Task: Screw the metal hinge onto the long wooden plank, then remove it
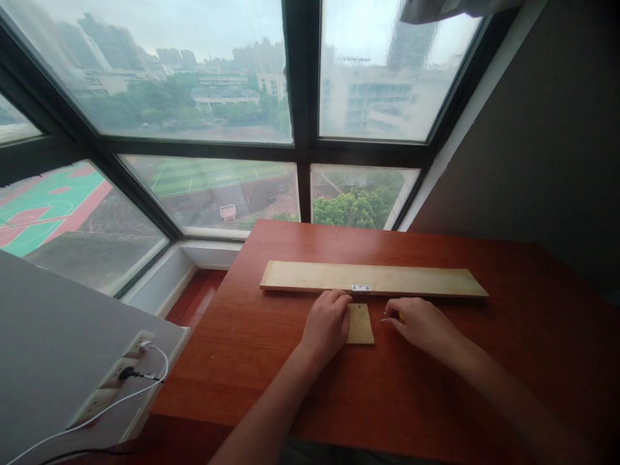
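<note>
I had the left hand (327, 320) closed on the left edge of the small board (361, 328), which lay mid-desk (232, 361), between the long board (310, 276) and the desk's near edge. I had the right hand (419, 320) pinched around a yellow-and-metal item (401, 316), too small to identify. The long board, bearing a metal plate (361, 289), lay roughly parallel to the far edge.

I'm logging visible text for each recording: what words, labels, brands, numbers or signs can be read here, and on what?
None can be read.
Long board and small board: no lettering seen.
Metal piece: too small to tell.
Wall sockets: any marking too small to read.
Buildings outside: too hazy to read any sign.
</note>
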Motion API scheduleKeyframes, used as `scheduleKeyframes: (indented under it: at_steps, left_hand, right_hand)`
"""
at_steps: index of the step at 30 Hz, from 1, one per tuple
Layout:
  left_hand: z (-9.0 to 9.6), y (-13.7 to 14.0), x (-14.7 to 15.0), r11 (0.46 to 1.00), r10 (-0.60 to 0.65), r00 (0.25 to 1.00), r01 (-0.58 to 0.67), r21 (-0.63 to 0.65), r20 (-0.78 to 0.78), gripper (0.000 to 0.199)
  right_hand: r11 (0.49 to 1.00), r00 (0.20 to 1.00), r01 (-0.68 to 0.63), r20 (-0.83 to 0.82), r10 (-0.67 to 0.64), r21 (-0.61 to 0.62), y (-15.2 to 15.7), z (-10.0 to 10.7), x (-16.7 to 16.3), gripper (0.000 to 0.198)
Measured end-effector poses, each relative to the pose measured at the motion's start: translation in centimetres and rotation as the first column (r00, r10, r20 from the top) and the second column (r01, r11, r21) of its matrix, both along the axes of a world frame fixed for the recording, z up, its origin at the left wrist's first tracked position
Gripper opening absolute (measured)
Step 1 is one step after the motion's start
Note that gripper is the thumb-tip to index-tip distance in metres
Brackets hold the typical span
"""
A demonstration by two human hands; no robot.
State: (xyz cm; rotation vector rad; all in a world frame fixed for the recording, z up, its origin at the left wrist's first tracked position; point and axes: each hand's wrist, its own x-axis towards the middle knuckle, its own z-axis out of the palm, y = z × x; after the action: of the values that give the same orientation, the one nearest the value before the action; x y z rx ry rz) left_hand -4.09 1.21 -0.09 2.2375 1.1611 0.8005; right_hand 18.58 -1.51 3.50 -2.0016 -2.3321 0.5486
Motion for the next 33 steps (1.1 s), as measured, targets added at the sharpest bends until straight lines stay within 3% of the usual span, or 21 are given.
scheduleKeyframes:
  at_steps: [6,10,14,18,22,25,27,33]
  left_hand:
    - [-0.1,-0.1,-0.1,1.0,-0.015,0.998,0.015,0.005,0.066,0.031]
    - [0.0,0.0,-0.2,1.0,-0.015,0.999,0.015,-0.003,0.029,0.03]
    - [0.5,0.3,-0.3,1.0,0.0,0.999,0.001,0.013,-0.053,0.029]
    - [1.6,1.3,-0.4,0.998,0.025,0.989,-0.015,0.068,-0.144,0.027]
    - [2.4,2.9,-0.2,0.99,0.074,0.96,-0.039,0.133,-0.269,0.02]
    - [2.3,4.2,0.0,0.984,0.127,0.911,-0.065,0.169,-0.391,0.034]
    - [1.8,4.8,0.1,0.98,0.126,0.888,-0.043,0.192,-0.443,0.045]
    - [0.4,5.6,-0.2,0.973,0.113,0.875,-0.001,0.233,-0.47,0.049]
  right_hand:
    - [1.0,0.998,0.017,0.061,-0.018,0.011,-1.1,-1.1,0.0,0.014]
    - [0.998,0.999,0.032,0.003,-0.032,0.054,-1.6,-0.3,0.7,0.02]
    - [0.991,0.988,0.015,-0.157,0.006,0.13,-1.7,3.3,1.9,0.042]
    - [0.975,0.961,0.081,-0.276,-0.021,0.205,-0.8,8.5,2.3,0.024]
    - [0.897,0.93,0.212,-0.362,-0.063,0.389,1.1,11.2,1.3,0.019]
    - [0.796,0.911,0.278,-0.41,-0.041,0.537,2.7,11.1,0.1,0.018]
    - [0.756,0.904,0.281,-0.426,-0.003,0.591,3.5,10.6,-0.6,0.017]
    - [0.731,0.87,0.283,-0.486,0.077,0.621,4.8,9.6,-1.9,0.014]
